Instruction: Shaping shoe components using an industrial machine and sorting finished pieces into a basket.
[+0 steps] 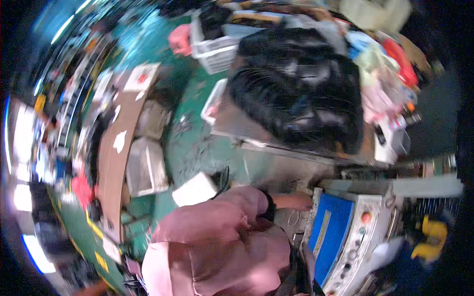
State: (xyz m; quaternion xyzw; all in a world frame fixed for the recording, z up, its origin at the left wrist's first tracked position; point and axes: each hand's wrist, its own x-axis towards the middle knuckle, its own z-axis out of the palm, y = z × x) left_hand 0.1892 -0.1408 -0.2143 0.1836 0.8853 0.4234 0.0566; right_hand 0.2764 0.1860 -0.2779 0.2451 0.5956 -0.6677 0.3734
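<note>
My left arm, in a pink sleeve with a dark cuff, crosses from the lower left toward the right. At its end my left hand reaches the left edge of a machine with a blue panel. Motion blur smears the fingers, so whether they grip anything is unclear. A pale control strip with a red button and several knobs runs along the panel's right side. My right hand does not show; pink clothing fills the lower middle.
Beyond the machine, a table bears a heap of glossy black material. White crates stand behind it; plastic bags lie at its right. On the left are a long brown bench, a grey bin and a white box.
</note>
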